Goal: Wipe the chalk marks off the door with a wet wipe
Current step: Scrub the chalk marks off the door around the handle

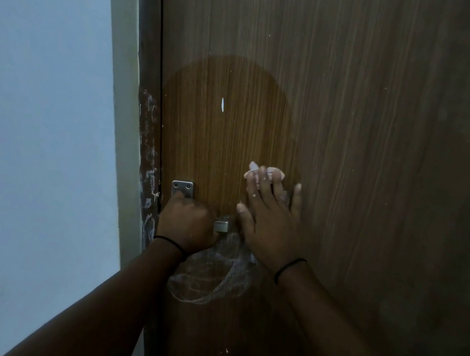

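A brown wood-grain door [352, 103] fills the view. My right hand [269, 222] lies flat on it with straight fingers, pressing a white wet wipe [260, 170] that shows above the fingertips. A darker, damp oval patch [222, 124] spreads above the hand. White chalk scribbles [212, 274] remain on the door below both hands. My left hand [187, 222] grips the metal door handle [221, 225], whose plate [182, 188] shows above the knuckles.
The dark door frame [149, 151] at the left carries more white chalk smears. Left of it run a pale trim strip [119, 78] and a light blue-grey wall [36, 128]. A small white fleck [223, 104] sits inside the damp patch.
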`<state>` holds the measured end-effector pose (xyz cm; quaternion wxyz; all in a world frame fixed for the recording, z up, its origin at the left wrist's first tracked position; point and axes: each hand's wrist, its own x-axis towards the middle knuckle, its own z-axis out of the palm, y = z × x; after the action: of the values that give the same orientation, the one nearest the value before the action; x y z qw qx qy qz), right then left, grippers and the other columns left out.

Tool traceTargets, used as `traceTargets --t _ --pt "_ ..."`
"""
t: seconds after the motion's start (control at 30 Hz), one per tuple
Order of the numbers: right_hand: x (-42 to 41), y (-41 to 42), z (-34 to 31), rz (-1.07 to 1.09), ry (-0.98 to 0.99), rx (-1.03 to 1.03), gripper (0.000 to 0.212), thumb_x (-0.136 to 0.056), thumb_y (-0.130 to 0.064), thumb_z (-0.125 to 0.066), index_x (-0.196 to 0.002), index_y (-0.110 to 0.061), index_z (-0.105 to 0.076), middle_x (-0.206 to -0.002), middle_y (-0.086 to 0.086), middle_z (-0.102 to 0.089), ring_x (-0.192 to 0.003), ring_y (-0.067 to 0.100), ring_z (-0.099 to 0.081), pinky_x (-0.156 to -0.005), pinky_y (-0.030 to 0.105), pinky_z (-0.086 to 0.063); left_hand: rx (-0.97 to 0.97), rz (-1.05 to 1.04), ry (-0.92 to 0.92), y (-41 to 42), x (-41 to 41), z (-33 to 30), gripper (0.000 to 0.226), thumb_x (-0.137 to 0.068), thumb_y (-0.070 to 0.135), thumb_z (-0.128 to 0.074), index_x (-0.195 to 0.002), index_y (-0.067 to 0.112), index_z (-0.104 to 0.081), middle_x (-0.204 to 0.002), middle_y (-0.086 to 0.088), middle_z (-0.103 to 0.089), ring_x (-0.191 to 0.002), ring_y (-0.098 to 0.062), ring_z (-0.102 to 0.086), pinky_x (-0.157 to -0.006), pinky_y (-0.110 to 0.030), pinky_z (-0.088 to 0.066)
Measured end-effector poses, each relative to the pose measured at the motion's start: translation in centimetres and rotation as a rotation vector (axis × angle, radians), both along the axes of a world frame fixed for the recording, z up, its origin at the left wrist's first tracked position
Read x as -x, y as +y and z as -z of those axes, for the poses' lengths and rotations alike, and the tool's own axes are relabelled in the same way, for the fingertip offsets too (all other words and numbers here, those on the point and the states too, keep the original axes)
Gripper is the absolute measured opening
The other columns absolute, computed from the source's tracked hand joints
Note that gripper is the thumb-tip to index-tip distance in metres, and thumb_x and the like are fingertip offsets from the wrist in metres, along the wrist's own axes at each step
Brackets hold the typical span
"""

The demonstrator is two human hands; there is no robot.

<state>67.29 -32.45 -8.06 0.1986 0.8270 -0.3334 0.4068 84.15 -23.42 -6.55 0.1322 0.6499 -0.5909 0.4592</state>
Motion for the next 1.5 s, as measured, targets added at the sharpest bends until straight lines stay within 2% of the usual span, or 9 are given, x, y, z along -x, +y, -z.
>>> traceTargets --t 0.13,0.33,0.47,0.57,0.67,0.9,1.07,1.2,1.5 --pt "2.5 -1.0 3.0 0.021 0.104 0.033 0.062 -0.105 -0.051 -0.022 -0.160 -0.026 -0.010 -0.168 -0.005 -0.002 -0.155 0.016 0.006 -0.120 0.063 -0.008 -0.006 -0.007 -0.001 -0.1 0.0 0.0 0.055 -0.081 0.058 -0.027 -0.055 0.021 -0.059 -0.052 0.003 -0.060 -0.047 -0.018 -0.054 -0.067 -0.032 -0.037" --pt "0.7 -0.7 1.5 0.024 -0.049 -0.011 0.062 -0.105 -0.052 -0.020 -0.160 -0.026 -0.007 -0.168 -0.003 0.000 -0.155 0.019 0.006 -0.122 0.056 0.005 -0.023 0.011 -0.006 0.1 -0.2 0.2 0.041 -0.080 0.053 -0.053 -0.054 0.022 -0.057 -0.049 0.004 -0.057 -0.045 -0.018 -0.053 -0.067 -0.032 -0.040" --pt "0.4 -0.2 4.4 -0.027 0.171 0.072 0.062 -0.105 -0.049 -0.025 -0.160 -0.023 -0.014 -0.168 -0.002 -0.006 -0.155 0.019 0.003 -0.120 0.062 -0.012 -0.004 0.023 0.000 0.1 0.1 0.0 0.047 -0.082 0.056 -0.039 -0.054 0.022 -0.058 -0.051 0.005 -0.058 -0.046 -0.016 -0.053 -0.067 -0.031 -0.039" --pt "2.5 -1.1 4.4 0.000 0.145 0.037 0.058 -0.105 -0.045 -0.018 -0.159 -0.026 -0.012 -0.168 -0.004 -0.008 -0.155 0.017 0.002 -0.121 0.061 -0.008 -0.015 0.010 -0.007 0.1 0.0 0.1 0.048 -0.082 0.054 -0.035 -0.056 0.021 -0.059 -0.053 0.003 -0.060 -0.048 -0.018 -0.055 -0.068 -0.032 -0.039" --pt "3.4 -2.1 -0.6 0.029 0.043 0.026 0.059 -0.105 -0.044 -0.014 -0.160 -0.027 -0.002 -0.168 -0.006 0.000 -0.154 0.017 0.008 -0.122 0.058 0.003 -0.056 -0.005 -0.005 0.1 -0.2 0.1 0.040 -0.083 0.051 -0.046 -0.062 0.021 -0.062 -0.056 0.002 -0.062 -0.051 -0.019 -0.057 -0.069 -0.033 -0.039" --pt "0.4 -2.2 -13.0 -0.004 -0.032 0.153 0.057 -0.107 -0.042 -0.022 -0.159 -0.024 -0.011 -0.168 -0.002 -0.008 -0.155 0.019 0.000 -0.121 0.059 0.008 -0.034 0.012 0.011 0.3 0.0 -0.2 0.052 -0.081 0.055 -0.026 -0.064 0.023 -0.062 -0.057 0.004 -0.061 -0.053 -0.018 -0.057 -0.069 -0.032 -0.036" --pt "2.7 -1.5 -1.6 0.012 -0.155 -0.002 0.057 -0.107 -0.039 -0.019 -0.160 -0.027 -0.001 -0.168 -0.006 0.005 -0.155 0.019 0.006 -0.121 0.064 -0.004 -0.066 -0.028 -0.001 0.1 0.0 0.0 0.038 -0.081 0.050 -0.052 -0.058 0.022 -0.060 -0.054 0.004 -0.059 -0.050 -0.018 -0.054 -0.068 -0.032 -0.036" --pt "3.6 -0.6 7.0 0.058 -0.117 -0.125 0.059 -0.105 -0.043 -0.012 -0.160 -0.025 -0.002 -0.168 -0.004 0.005 -0.155 0.019 0.006 -0.118 0.067 -0.012 -0.087 -0.026 0.007 0.1 0.0 0.0 0.040 -0.084 0.052 -0.046 -0.063 0.022 -0.062 -0.059 0.004 -0.061 -0.055 -0.017 -0.056 -0.072 -0.033 -0.039" --pt "0.3 -2.0 -8.0 0.038 -0.183 0.076 0.057 -0.106 -0.042 -0.017 -0.160 -0.023 -0.012 -0.168 -0.001 -0.008 -0.155 0.019 0.000 -0.122 0.059 0.001 -0.038 0.001 0.008 0.0 -0.3 0.1 0.036 -0.079 0.047 -0.057 -0.055 0.021 -0.059 -0.051 0.003 -0.058 -0.047 -0.018 -0.053 -0.068 -0.032 -0.040"
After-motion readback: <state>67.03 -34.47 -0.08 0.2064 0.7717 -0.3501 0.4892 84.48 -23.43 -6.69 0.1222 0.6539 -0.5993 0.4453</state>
